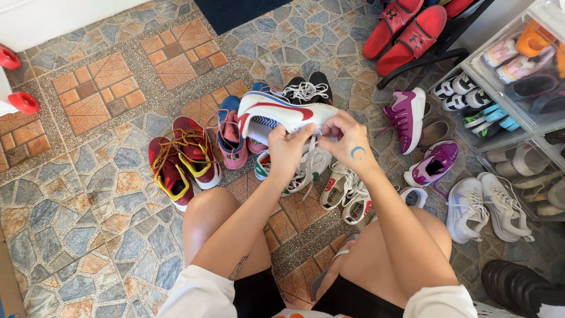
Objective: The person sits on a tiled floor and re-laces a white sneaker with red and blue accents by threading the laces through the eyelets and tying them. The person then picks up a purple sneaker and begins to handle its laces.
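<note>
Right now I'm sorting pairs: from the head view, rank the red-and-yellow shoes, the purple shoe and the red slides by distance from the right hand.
1. Purple shoe, just right of the right hand.
2. Red slides, upper right.
3. Red-and-yellow shoes, far left.

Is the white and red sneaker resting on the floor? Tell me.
No, both the left hand and right hand hold the white and red sneaker up.

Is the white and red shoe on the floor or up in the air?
Up in the air. Both hands, left and right, hold the shoe above the other shoes.
</note>
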